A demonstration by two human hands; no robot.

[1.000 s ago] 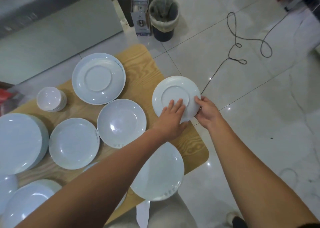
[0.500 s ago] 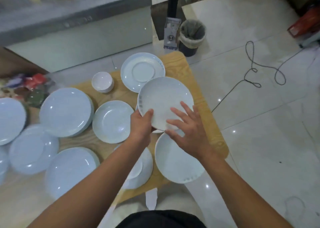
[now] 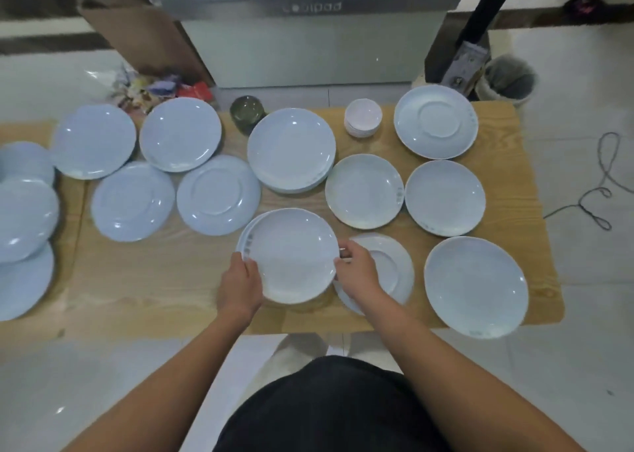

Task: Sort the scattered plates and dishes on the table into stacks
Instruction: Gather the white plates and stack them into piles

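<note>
I hold a white plate [image 3: 291, 254] by its rim over another plate whose edge shows at its left. My left hand [image 3: 240, 285] grips the left rim, my right hand [image 3: 356, 273] the right rim. An upside-down plate [image 3: 394, 269] lies partly under my right hand. A stack of plates [image 3: 291, 149] stands behind. Single white plates lie around it: one [image 3: 363, 190] at centre right, one [image 3: 445, 197] further right, one [image 3: 475, 285] at the front right corner, and an upside-down one [image 3: 435, 120] at the back right. Several more plates [image 3: 133, 201] cover the left side.
The wooden table [image 3: 164, 280] has bare wood at its front left. A stack of small white bowls [image 3: 363, 117] and a dark glass bowl [image 3: 247, 111] stand at the back. A bin [image 3: 511, 80] and a cable [image 3: 603, 183] are on the floor to the right.
The plate I picked up at the right edge was turned face up and carried left. It now sits low over another plate near the table's front. The camera view swung left and shows the whole table.
</note>
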